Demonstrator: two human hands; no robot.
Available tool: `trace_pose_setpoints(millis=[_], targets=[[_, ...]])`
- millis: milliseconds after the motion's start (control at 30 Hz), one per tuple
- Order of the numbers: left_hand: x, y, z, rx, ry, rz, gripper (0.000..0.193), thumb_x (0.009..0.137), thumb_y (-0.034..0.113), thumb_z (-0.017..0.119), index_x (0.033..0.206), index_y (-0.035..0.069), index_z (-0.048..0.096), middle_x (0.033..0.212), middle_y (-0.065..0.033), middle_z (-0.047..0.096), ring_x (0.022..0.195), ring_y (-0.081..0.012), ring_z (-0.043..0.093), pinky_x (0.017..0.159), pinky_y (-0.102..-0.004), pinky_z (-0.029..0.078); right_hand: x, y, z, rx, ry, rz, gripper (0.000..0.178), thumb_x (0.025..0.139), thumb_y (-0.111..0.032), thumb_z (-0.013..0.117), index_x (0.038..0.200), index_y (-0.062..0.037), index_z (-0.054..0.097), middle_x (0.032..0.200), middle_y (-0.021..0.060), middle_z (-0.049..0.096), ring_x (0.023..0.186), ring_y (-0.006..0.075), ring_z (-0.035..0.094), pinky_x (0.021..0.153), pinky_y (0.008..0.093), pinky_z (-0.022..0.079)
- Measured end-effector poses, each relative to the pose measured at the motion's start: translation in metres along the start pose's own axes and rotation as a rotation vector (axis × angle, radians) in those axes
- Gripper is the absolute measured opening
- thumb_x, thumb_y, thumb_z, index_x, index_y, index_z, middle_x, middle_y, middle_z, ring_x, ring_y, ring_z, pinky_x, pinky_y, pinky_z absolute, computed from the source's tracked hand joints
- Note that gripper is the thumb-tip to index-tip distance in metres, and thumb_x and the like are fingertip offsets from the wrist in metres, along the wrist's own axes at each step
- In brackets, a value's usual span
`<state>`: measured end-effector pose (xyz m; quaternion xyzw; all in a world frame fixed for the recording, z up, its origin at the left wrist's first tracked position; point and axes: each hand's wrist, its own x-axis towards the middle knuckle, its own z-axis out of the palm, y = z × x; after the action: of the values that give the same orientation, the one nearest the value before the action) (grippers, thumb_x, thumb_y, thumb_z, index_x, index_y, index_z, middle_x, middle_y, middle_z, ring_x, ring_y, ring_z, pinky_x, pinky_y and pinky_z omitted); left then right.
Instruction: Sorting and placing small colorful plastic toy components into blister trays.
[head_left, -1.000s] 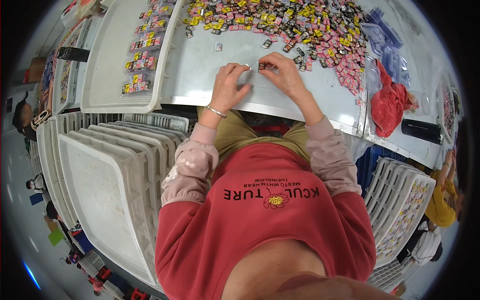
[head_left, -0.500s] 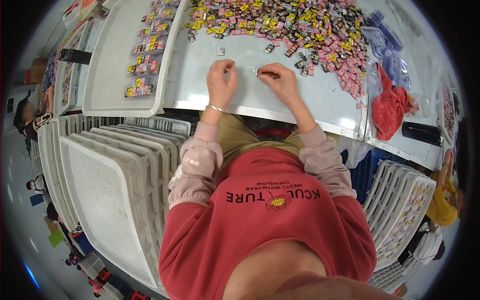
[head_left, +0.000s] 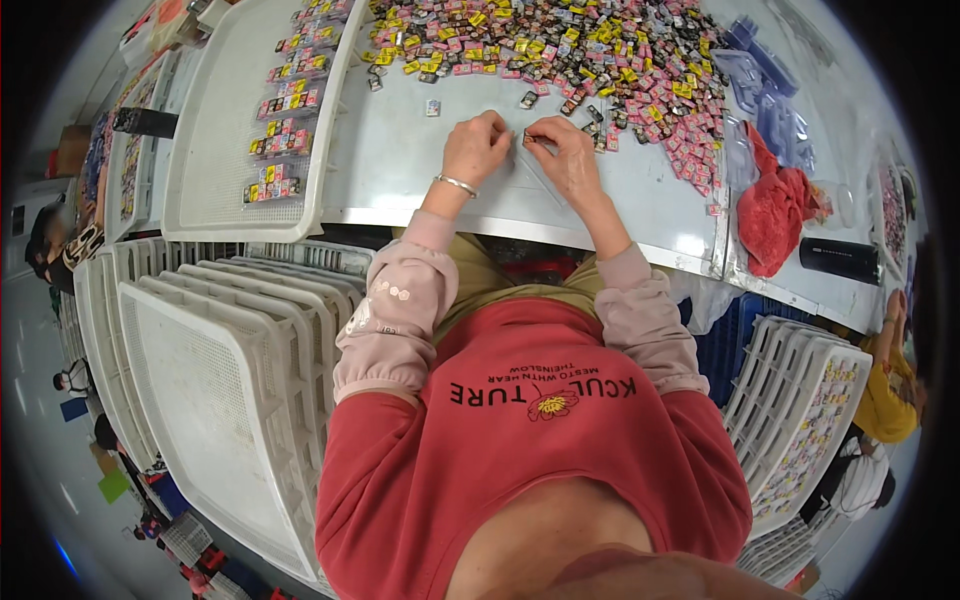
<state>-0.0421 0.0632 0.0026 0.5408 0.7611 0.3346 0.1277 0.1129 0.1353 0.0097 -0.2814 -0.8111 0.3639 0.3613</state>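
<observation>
Over the near part of the pale worktable (head_left: 390,170), my two hands are close together with fingertips almost meeting. My left hand (head_left: 476,152), with a bracelet at its wrist, is closed in a pinch at the edge of a clear plastic piece (head_left: 540,180). The piece's outline is hard to make out, and it slants down toward my right wrist. My right hand (head_left: 566,160) pinches a small dark block (head_left: 528,139), partly covered by the fingers. A single light-coloured block (head_left: 432,107) lies on the table beyond my left hand.
A large heap of small pink, yellow and black blocks (head_left: 590,60) covers the far side. At left, a white mesh tray (head_left: 215,150) holds block-filled clear packs (head_left: 287,102). Right are clear plastic trays (head_left: 785,125), a red cloth (head_left: 770,220) and a black cylinder (head_left: 840,260). White trays (head_left: 200,370) stand below.
My left hand has moved right and slightly down, closing its fingers beside my right hand. The right hand has shifted slightly, and the clear plastic piece now shows between them.
</observation>
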Motion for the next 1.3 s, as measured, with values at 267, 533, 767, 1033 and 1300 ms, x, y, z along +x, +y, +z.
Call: trace_pose_setpoints(millis=[267, 533, 767, 1033, 1300], targets=[[-0.025, 0.012, -0.025, -0.382, -0.242, -0.378, 0.018, 0.086, 0.014, 0.062, 0.079, -0.001, 0.059, 0.064, -0.0086, 0.064, 0.049, -0.0151, 0.064, 0.041, -0.0236, 0.047, -0.001, -0.008, -0.003, 0.106, -0.084, 0.009, 0.014, 0.071, -0.001, 0.070, 0.085, -0.0004, 0.066, 0.087, 0.0110, 0.064, 0.074, 0.0285, 0.064, 0.065, 0.0351, 0.051], [-0.059, 0.006, -0.026, -0.833, -0.139, -0.624, 0.016, 0.092, 0.010, 0.052, 0.087, -0.005, 0.055, 0.074, -0.0129, 0.065, 0.056, -0.0205, 0.067, 0.043, -0.0261, 0.051, -0.018, -0.013, 0.039, -0.026, -0.137, -0.169, 0.013, 0.073, -0.002, 0.068, 0.086, -0.0011, 0.066, 0.088, 0.0108, 0.064, 0.080, 0.0287, 0.063, 0.070, 0.0351, 0.051], [-0.062, -0.003, -0.032, -0.769, -0.127, -0.624, 0.017, 0.090, 0.012, 0.054, 0.086, -0.005, 0.057, 0.068, -0.0113, 0.065, 0.054, -0.0174, 0.066, 0.043, -0.0264, 0.050, -0.026, -0.026, 0.041, -0.211, -0.189, -0.323, 0.011, 0.077, -0.004, 0.059, 0.085, -0.0021, 0.065, 0.092, 0.0071, 0.061, 0.084, 0.0283, 0.058, 0.074, 0.0369, 0.048], [-0.014, -0.042, -0.054, 0.112, 0.339, -0.228, 0.023, 0.078, 0.023, 0.068, 0.087, 0.003, 0.063, 0.074, -0.0127, 0.066, 0.066, -0.0314, 0.065, 0.060, -0.0406, 0.051, -0.023, -0.021, 0.029, -0.120, -0.215, -0.198, 0.014, 0.079, 0.001, 0.057, 0.091, -0.0010, 0.065, 0.092, 0.0093, 0.063, 0.082, 0.0269, 0.061, 0.072, 0.0350, 0.048], [0.005, -0.049, -0.041, 0.307, 0.360, -0.172, 0.024, 0.073, 0.024, 0.072, 0.081, 0.004, 0.063, 0.081, -0.0136, 0.062, 0.074, -0.0336, 0.062, 0.064, -0.0441, 0.050, -0.008, -0.009, 0.003, 0.444, -0.168, 0.268, 0.020, 0.090, -0.010, 0.060, 0.105, 0.0017, 0.064, 0.095, 0.0072, 0.066, 0.082, 0.0130, 0.065, 0.073, 0.0249, 0.051]])
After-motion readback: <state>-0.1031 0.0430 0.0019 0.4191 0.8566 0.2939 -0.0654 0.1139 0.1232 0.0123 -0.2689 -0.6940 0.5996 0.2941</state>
